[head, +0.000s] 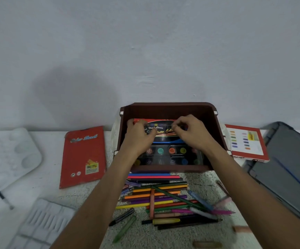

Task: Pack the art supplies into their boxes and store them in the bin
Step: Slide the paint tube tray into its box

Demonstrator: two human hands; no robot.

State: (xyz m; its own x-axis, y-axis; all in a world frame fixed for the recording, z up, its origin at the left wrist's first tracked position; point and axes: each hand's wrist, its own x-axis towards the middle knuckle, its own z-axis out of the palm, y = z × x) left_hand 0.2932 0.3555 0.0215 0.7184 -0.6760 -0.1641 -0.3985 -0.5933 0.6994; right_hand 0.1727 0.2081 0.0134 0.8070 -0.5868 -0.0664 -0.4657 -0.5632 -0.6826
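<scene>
The watercolour box (165,135) is held inside the brown bin (169,107) at the back of the worktop (45,193), its lid pinched by the curled fingers (180,125) of the left hand (138,135) and right hand (193,133), apparently to be settled flat, while loose pencils (160,193) lie unpacked.

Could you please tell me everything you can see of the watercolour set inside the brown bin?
The watercolour set is a dark tray of round paint pans, pink, teal, orange and yellow among them, with a glossy red and black printed card across its far half. It lies inside the brown bin. The left hand and right hand grip the card's upper part.
</scene>
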